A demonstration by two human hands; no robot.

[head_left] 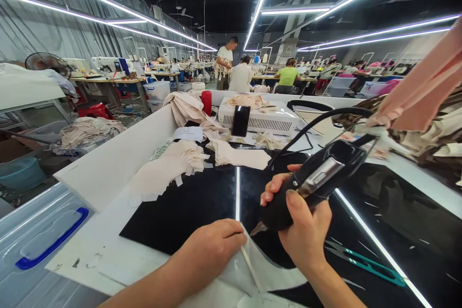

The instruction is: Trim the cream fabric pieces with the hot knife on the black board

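My right hand (305, 231) is wrapped around a black corded handheld electric cutter (314, 175), which has a silver strip along its body. Its pointed metal tip (259, 227) angles down to the left, close to the fabric edge; whether it touches is unclear. My left hand (216, 245), fingers closed, pinches the top edge of a thin white fabric piece (269, 269). A narrow pale strip (251, 268) runs down from those fingertips. Beneath lies a glossy black board (173, 221). Teal-handled thread snips (366, 262) rest on it, right of my right hand.
Stacked beige fabric pieces (169, 168) lie at the board's back left. Behind stand a phone (240, 121), a white vented box (267, 118) and a red thread cone (206, 102). Pink fabric (422, 82) hangs at right by the cutter's cord (306, 125). People work at machines beyond.
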